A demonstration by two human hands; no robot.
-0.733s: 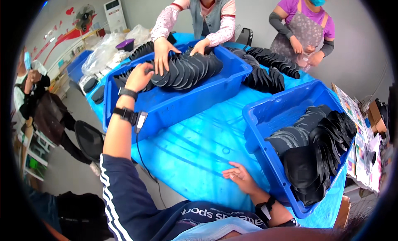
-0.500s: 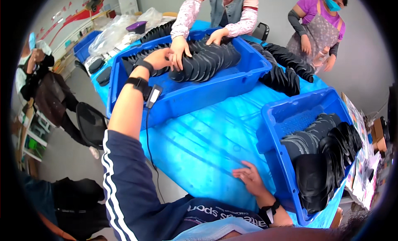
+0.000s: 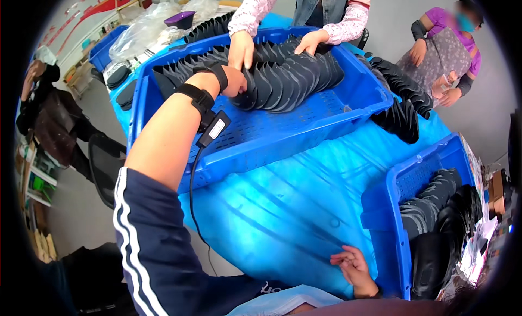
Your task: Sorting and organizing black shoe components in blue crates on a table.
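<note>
Black curved pieces (image 3: pixel 293 79) stand closely overlapped in a long row inside a large blue plastic bin (image 3: pixel 304 131) on the blue-covered counter (image 3: pixel 272 218). Reaching over the bin's near wall, the left hand (image 3: pixel 235 81) is at the left end of this row, right up against the endmost pieces; its fingers are partly hidden, so whether it grips any cannot be told. Well apart from the row, the right hand (image 3: pixel 353 267) is at the counter's near side beside a second blue bin (image 3: pixel 389 223), fingers loosely bent and holding nothing. Across the bin, one co-worker's hand (image 3: pixel 241 52) is just beyond the left hand, and the co-worker's other hand (image 3: pixel 311 42) touches the row's far side. The pieces look thin and dark, with rounded, wavy edges, paler specks and a faint grey sheen, layered like scales.
</note>
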